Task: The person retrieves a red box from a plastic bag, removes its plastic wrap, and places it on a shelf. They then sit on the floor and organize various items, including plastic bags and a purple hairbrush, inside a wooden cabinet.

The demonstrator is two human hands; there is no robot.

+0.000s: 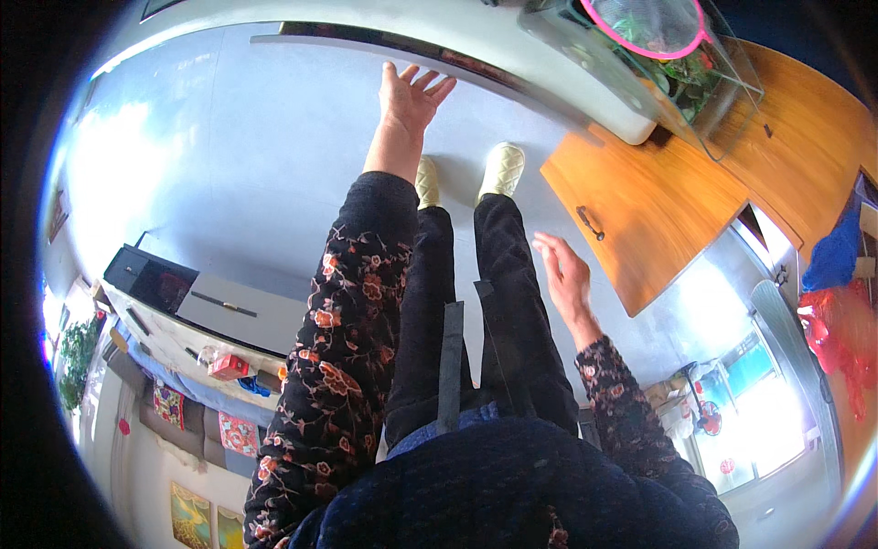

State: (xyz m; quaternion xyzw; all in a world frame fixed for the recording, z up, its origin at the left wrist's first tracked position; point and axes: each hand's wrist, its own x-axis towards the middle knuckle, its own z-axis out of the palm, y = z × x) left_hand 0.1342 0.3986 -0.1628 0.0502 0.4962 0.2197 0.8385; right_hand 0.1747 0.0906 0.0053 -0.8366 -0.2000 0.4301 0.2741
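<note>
My left hand (415, 98) is stretched forward with its fingers spread, at the top edge of a long pale drawer front (480, 77). The drawer is pulled out a little, and a dark gap with indistinct contents shows behind that edge. Whether my fingertips touch it, I cannot tell. Lower and to the right, my right hand (566, 274) hangs in the air beside my leg, fingers slightly bent and holding nothing. Nearest to it is a wooden cabinet door (658, 219) with a dark metal handle (590, 223), swung out from the wooden cabinet (809, 130).
A glass tank (675, 89) with plants stands on the cabinet, a pink-rimmed net (645, 27) over it. Red plastic bags (840, 336) lie at the right. A coffee table with drawers (233, 302) and a sofa (192, 425) are on the left. My slippers (504, 168) rest on the pale floor.
</note>
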